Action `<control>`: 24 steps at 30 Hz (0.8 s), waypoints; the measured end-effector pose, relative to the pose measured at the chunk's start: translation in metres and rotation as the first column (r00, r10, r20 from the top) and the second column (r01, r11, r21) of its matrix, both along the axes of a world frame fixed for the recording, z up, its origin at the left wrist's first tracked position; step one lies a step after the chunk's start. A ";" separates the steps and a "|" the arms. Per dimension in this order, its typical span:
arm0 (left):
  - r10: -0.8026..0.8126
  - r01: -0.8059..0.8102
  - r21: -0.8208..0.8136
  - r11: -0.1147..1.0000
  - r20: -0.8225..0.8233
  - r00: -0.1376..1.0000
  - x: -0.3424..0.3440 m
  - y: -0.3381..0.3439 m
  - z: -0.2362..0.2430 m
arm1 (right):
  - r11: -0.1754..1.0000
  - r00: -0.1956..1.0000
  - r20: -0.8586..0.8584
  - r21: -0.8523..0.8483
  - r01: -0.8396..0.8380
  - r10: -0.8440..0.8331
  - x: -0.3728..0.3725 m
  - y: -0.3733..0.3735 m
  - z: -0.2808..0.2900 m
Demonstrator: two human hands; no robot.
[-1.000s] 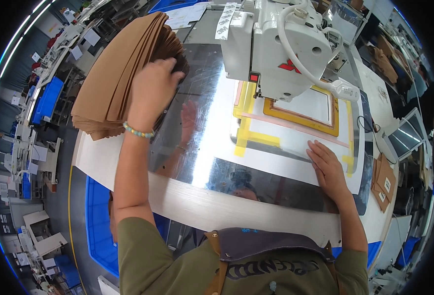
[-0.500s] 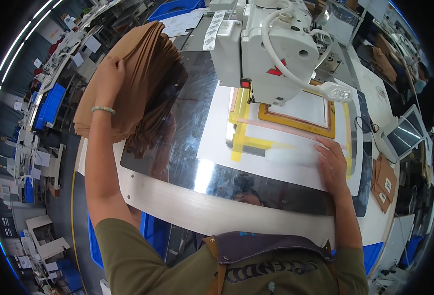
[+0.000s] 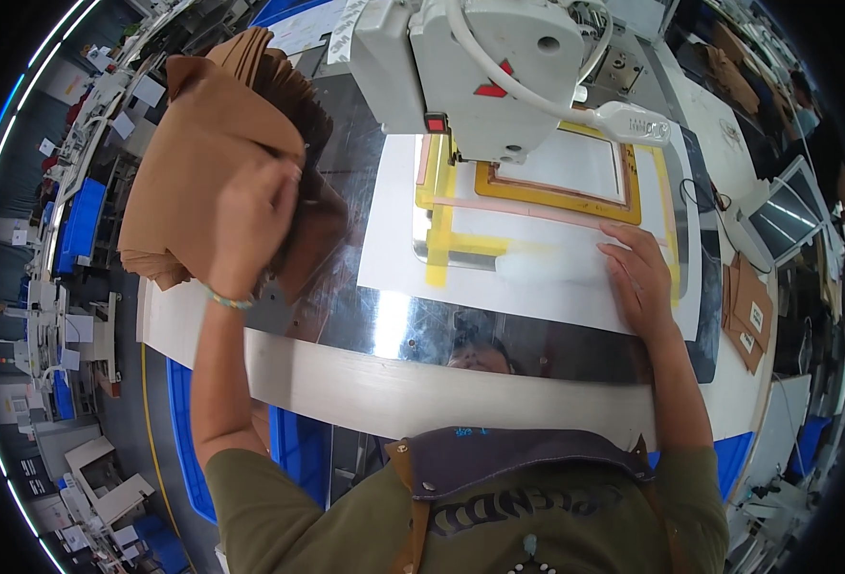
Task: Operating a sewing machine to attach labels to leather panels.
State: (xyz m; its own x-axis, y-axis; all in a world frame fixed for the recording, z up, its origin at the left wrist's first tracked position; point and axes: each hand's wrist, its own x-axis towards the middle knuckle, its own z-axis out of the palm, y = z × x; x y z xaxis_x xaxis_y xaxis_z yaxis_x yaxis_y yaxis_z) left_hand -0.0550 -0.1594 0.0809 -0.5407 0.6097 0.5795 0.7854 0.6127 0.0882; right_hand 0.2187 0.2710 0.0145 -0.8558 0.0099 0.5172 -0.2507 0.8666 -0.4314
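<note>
The person's left hand [image 3: 252, 225], blurred, has its fingers curled nearly closed on the right edge of a bowed, matte brown sheet [image 3: 178, 182], which lies atop a thick fanned stack of brown sheets [image 3: 267, 81] at the left of the table. The right hand [image 3: 640, 282], half open with bent fingers, is beside a translucent whitish flat piece [image 3: 545, 270]; whether it grips that piece cannot be told. A yellow rectangular frame [image 3: 556, 208] lies just beyond, below a white machine head [image 3: 475, 67].
</note>
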 end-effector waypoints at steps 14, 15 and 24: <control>-0.183 0.184 -0.128 0.975 0.018 0.983 0.123 0.009 -0.073 | 0.842 0.915 -0.119 0.452 -0.295 0.384 -0.094 -0.111 -0.006; -0.187 0.187 -0.127 0.974 0.016 0.982 0.124 0.007 -0.073 | 0.843 0.917 -0.120 0.453 -0.291 0.381 -0.111 -0.119 -0.016; -0.018 0.017 -0.179 0.984 -0.007 1.000 0.126 -0.092 -0.088 | 0.839 0.957 -0.046 0.495 -0.227 0.286 -0.138 -0.128 -0.028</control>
State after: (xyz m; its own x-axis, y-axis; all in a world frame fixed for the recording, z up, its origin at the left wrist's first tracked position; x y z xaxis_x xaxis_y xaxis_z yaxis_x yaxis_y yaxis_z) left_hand 0.0715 -0.2514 -0.0068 -0.5248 0.7135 0.4643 0.7964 0.6041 -0.0283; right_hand 0.0806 0.1426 -0.0140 -0.7280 -0.4760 0.4934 -0.5144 0.8550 0.0659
